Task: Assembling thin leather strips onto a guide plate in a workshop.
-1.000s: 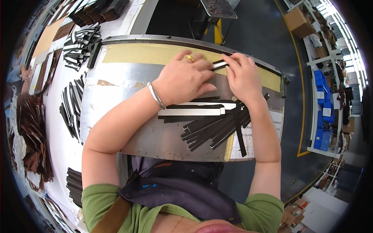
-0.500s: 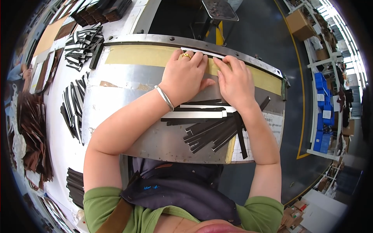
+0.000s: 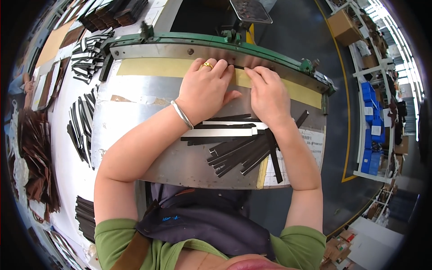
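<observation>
A black strip lies along the foot of a long metal bar with a green frame, at the far edge of a metal work plate. My left hand, with a ring and a bangle, presses its fingertips onto the strip, its thumb sticking out apart. My right hand has its fingers curled together at the strip's right part. Much of the strip is hidden under the fingers. Nearer me on the plate lies a loose pile of black strips, with a white-faced strip among them.
On the white table at left sit bundles of black-and-white strips, a dark strip stack and brown sheets. A metal-topped stool stands beyond the bar. Shelving with blue bins is at right.
The green-framed bar has swung up into view above the far edge of the plate. Both hands stay near the strip, shifted slightly left in the picture with the whole scene.
</observation>
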### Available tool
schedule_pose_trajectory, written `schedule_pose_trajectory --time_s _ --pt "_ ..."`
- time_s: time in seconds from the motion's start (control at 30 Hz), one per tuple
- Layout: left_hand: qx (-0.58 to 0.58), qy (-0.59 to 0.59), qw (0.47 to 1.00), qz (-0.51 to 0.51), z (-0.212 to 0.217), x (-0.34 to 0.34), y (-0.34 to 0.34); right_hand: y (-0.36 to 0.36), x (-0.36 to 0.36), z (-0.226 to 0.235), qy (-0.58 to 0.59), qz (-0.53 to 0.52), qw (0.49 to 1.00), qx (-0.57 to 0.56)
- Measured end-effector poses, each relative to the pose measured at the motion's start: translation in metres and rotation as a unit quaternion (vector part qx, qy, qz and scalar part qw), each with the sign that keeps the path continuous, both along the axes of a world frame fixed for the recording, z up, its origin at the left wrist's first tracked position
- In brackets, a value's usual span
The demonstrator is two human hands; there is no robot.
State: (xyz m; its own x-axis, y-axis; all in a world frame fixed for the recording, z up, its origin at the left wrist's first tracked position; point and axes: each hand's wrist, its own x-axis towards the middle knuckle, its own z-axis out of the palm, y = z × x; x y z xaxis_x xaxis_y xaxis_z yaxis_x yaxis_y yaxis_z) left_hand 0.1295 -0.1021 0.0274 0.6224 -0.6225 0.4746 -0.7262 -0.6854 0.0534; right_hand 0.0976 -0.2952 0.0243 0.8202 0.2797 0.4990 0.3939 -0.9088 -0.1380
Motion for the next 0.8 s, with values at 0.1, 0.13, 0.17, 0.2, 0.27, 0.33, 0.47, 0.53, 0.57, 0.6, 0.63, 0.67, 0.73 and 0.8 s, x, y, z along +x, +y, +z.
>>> schedule_pose_trajectory --time_s 0.1,0.13,0.17,0.2,0.27,0.33,0.47,0.53,0.57,0.6,0.63,0.67,0.73,0.8 --pt "-0.003 0.086 0.996 -0.024 0.015 0.004 0.014 -0.007 0.001 -0.001 0.005 -0.010 1.000 0.018" --pt "-0.002 0.085 0.996 -0.026 0.030 0.003 0.018 -0.010 0.002 0.000 0.021 -0.017 0.999 0.030" --pt "0.062 0.178 0.980 -0.062 0.048 -0.001 0.023 -0.011 0.002 0.000 0.021 -0.019 0.999 0.031" --pt "0.125 0.268 0.951 -0.093 0.059 -0.007 0.030 -0.010 0.003 0.000 0.002 -0.009 0.999 0.041" --pt "0.140 0.295 0.939 -0.108 0.060 -0.021 0.042 -0.009 0.005 0.000 -0.014 0.002 0.999 0.052" --pt "0.154 0.314 0.931 -0.103 0.056 -0.030 0.045 -0.007 0.007 -0.001 0.015 0.013 0.998 0.051" --pt "0.114 0.406 0.902 -0.089 0.054 -0.020 0.055 -0.013 0.006 0.004 0.051 0.052 0.992 0.106" --pt "0.087 0.419 0.899 -0.099 0.049 -0.012 0.061 -0.014 0.009 0.006 0.063 0.077 0.988 0.114" --pt "0.060 0.425 0.897 -0.111 0.047 -0.010 0.064 -0.014 0.009 0.007 0.069 0.101 0.985 0.121" --pt "0.048 0.448 0.886 -0.110 0.048 -0.008 0.066 -0.012 0.008 0.009 0.080 0.114 0.979 0.147" --pt "0.049 0.449 0.885 -0.110 0.050 -0.005 0.068 -0.013 0.007 0.010 0.081 0.113 0.979 0.148" --pt "0.040 0.471 0.876 -0.101 0.052 -0.003 0.071 -0.014 0.006 0.011 0.100 0.119 0.975 0.161" --pt "0.018 0.503 0.859 -0.094 0.053 0.000 0.077 -0.017 0.006 0.011 0.121 0.148 0.966 0.174" --pt "0.005 0.512 0.854 -0.092 0.052 0.004 0.081 -0.016 0.003 0.010 0.135 0.166 0.959 0.184"
